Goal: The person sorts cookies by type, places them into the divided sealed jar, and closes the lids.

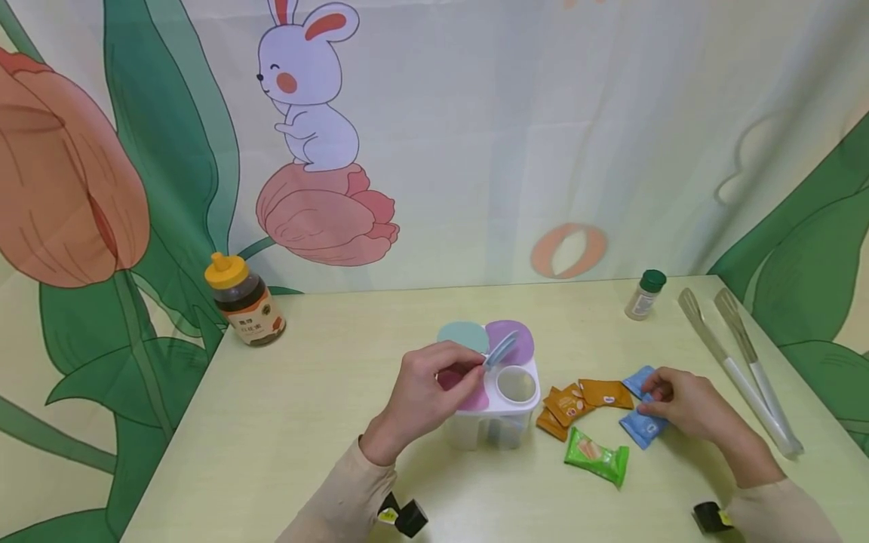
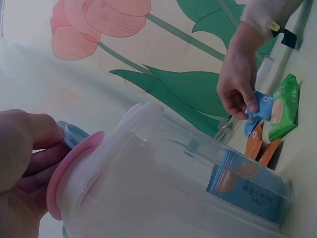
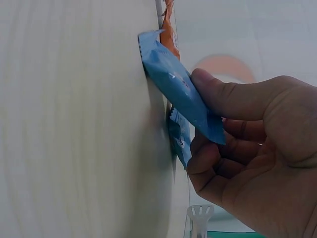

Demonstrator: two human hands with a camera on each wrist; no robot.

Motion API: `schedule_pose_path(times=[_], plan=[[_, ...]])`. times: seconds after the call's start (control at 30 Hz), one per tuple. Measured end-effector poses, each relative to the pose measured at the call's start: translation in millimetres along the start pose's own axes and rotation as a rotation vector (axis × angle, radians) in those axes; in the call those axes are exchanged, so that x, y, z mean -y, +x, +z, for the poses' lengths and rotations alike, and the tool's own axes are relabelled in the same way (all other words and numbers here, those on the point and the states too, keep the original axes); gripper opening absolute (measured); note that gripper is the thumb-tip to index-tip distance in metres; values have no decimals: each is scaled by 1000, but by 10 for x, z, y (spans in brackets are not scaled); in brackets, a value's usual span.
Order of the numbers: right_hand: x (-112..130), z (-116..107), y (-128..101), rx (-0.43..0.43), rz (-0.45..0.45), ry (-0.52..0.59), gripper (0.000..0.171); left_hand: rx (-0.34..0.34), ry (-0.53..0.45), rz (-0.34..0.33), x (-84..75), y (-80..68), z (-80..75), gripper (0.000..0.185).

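My right hand pinches a blue snack packet off the table, right of the compartmented container; my left hand grips its blue lid flap. A loose pinch could drop the packet, or the flap snap shut.

Head overview; close wrist views

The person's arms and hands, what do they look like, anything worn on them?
Both hands, the left hand and the right hand, are bare, with no gloves or rings visible. Each arm wears a long cream sleeve ending at the wrist. A small black device with a yellow tag sits under each wrist.
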State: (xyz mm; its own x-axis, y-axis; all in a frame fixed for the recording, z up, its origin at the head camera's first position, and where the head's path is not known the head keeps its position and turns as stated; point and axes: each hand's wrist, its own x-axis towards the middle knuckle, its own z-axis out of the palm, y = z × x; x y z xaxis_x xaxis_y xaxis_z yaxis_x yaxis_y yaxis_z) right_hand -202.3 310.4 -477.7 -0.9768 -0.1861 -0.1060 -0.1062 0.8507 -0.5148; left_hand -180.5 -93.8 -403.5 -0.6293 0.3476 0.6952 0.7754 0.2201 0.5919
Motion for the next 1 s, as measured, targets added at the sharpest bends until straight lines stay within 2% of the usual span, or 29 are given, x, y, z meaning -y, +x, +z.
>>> schedule_pose_path(times=[0.13,0.33,0.57,0.83,1.0], plan=[[10,-28,7,7,-4,-6,26,1,1,-3,-2,10,-5,8],[51,-56,-4,-21,-52,-23,14,-1,-2,-1,-3,6,-7,9],[116,-93,-47,-84,-115,-18,14,9,1,-17,-10,1,0,9],[219,-148,-49,-89,-187,-4,6,4,4,-18,-10,0,1,9],[285,-183,-57,-86,-207,11,7,3,3,-13,-10,1,-1,9]])
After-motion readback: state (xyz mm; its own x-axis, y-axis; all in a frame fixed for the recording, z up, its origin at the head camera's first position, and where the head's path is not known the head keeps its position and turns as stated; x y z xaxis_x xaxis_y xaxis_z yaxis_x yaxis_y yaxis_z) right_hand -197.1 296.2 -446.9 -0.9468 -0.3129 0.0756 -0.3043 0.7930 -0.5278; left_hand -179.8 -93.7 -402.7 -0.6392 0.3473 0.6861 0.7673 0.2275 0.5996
